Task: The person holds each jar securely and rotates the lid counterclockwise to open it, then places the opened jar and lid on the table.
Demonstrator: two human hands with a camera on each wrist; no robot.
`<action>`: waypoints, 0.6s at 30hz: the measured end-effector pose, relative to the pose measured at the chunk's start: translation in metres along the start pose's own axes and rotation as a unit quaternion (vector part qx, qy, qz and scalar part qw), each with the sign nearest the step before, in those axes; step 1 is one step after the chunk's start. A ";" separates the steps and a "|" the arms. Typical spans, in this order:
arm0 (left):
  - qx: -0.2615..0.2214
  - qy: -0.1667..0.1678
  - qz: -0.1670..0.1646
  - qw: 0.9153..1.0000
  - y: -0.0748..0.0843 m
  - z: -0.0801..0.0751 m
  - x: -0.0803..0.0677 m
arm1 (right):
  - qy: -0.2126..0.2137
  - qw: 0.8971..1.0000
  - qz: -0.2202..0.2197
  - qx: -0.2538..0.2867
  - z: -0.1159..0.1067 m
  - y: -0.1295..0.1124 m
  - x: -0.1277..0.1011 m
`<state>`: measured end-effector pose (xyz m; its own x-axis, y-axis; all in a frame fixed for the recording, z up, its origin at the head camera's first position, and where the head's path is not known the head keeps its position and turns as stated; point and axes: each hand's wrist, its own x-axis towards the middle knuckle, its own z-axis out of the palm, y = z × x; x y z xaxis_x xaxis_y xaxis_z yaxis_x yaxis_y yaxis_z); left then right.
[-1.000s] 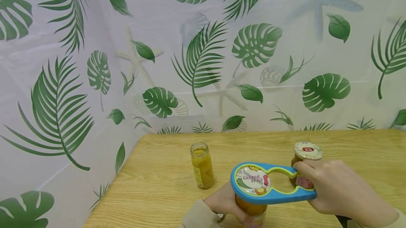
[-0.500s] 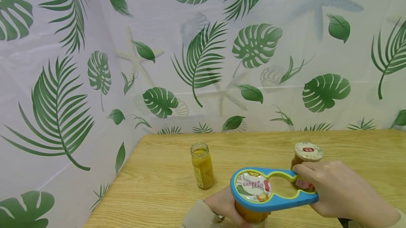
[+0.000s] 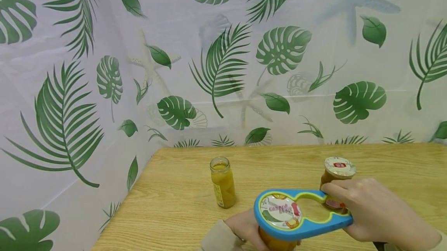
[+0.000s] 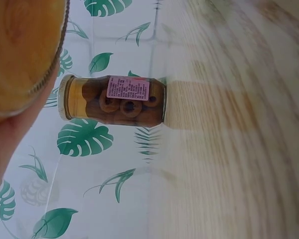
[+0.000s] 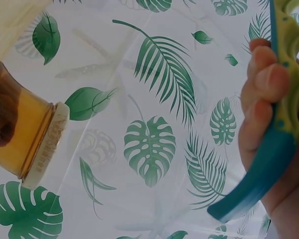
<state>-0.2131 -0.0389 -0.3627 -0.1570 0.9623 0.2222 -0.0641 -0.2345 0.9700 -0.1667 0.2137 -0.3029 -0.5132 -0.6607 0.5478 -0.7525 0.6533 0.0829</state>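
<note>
Left hand (image 3: 244, 227), head view: Curled around the side of the held jar (image 3: 275, 242), toward the unseen near edge of the table (image 3: 167, 204); partly hidden by the jar and the blue-and-yellow opener (image 3: 324, 226).

Held jar, head view: Cut off at the base, making contact with the table impossible to tell; topped by a printed lid (image 3: 281, 211) framed in the opener's wide ring, with pinkish lettering only partly legible.

Right hand (image 3: 373, 208), head view: Clenched on the opener's narrow end, over the table's right half, covering part of the brown jar (image 3: 330, 181) behind.

Brown jar, head view: Upright and lidded, right of centre, nearer the far edge.

Open jar (image 3: 223, 187), head view: Uncapped and filled with yellow pieces, between the far left corner and the left hand.

Held jar, left wrist view: Looming large and cropped, above a blurred strip of left hand.

Brown jar, left wrist view: Shown sideways, with ring-shaped pieces inside and a pink label too finely printed to read.

Opener, right wrist view: Gripped in bent fingers (image 5: 274, 82), cropped at the top.

Brown jar, right wrist view: Sliced by the frame, with blurred lid-side lettering.
</note>
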 end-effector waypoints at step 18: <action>0.064 0.008 -0.008 0.998 -0.007 0.000 -0.002 | -0.020 0.999 0.010 0.038 0.000 0.001 -0.002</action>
<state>-0.2124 -0.0392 -0.3700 -0.1730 0.9630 0.2065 0.0587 -0.1992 0.9782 -0.1664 0.2153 -0.3039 -0.5436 -0.6622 0.5157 -0.7702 0.6377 0.0070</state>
